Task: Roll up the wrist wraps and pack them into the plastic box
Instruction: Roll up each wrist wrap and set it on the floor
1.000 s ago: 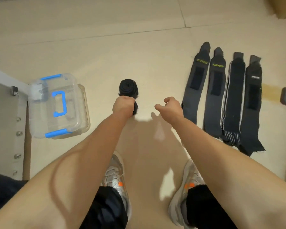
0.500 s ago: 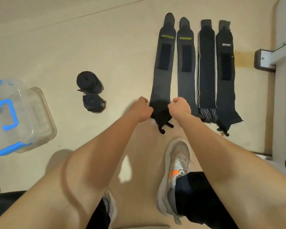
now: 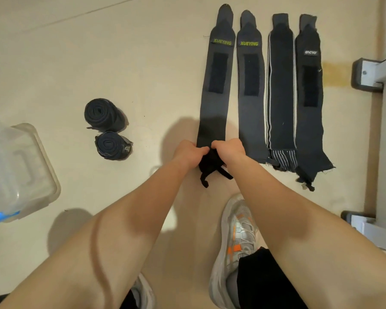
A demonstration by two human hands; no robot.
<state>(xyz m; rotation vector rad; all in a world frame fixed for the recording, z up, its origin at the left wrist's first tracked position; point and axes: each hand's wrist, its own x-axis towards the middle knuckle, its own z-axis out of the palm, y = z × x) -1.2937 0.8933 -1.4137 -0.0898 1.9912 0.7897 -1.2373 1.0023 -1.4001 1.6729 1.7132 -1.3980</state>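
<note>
Several dark wrist wraps lie flat side by side on the floor. The leftmost wrap (image 3: 216,85), grey with a green XUEYING label, has its near end pinched by both hands: my left hand (image 3: 188,153) on its left edge, my right hand (image 3: 228,149) on its right edge, fingers curled. Its thumb loop sticks out below my wrists. To its right lie a second XUEYING wrap (image 3: 251,90), a striped wrap (image 3: 281,85) and a black-labelled wrap (image 3: 309,97). Two rolled wraps (image 3: 108,128) sit on the floor to the left. The clear plastic box (image 3: 29,175) with blue clips stands at the left edge.
My grey and orange shoe (image 3: 234,246) stands below my right arm. A white metal frame with grey feet (image 3: 366,74) runs along the right edge. A yellowish stain (image 3: 337,74) marks the floor beside the rightmost wrap.
A second ago my left hand held a rolled wrap near the box; that roll now lies beside the first one. Both hands moved right to the leftmost flat wrap and took hold of its near end.
</note>
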